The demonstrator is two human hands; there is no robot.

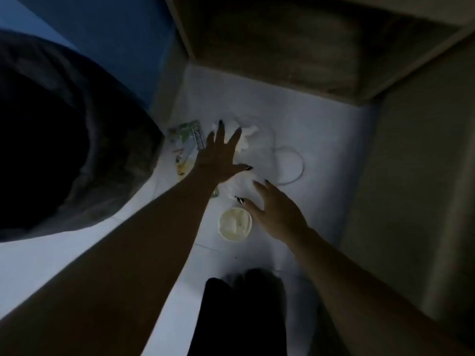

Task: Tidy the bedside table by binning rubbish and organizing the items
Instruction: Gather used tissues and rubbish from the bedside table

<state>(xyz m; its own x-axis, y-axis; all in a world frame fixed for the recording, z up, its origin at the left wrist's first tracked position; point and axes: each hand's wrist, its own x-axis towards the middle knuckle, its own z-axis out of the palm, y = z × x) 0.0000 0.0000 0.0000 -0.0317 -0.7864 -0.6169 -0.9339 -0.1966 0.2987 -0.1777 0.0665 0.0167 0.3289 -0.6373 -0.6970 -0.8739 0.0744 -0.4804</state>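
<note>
The scene is dim and blurred. My left hand (218,155) is stretched out with fingers spread over crumpled white tissue (248,137) lying on the white surface (321,140). A colourful printed wrapper (186,140) lies just left of that hand. My right hand (275,209) hovers open, fingers apart, beside a small round cream-coloured tub (235,223). A clear thin plastic piece (236,187) lies between the two hands. Neither hand holds anything.
A thin white ring or lid (295,176) lies right of the tissue. A large dark grey rounded object (64,140) fills the left. A brownish panel (282,42) stands behind, a pale wall (411,176) at right. Dark clothing (244,317) shows at the bottom.
</note>
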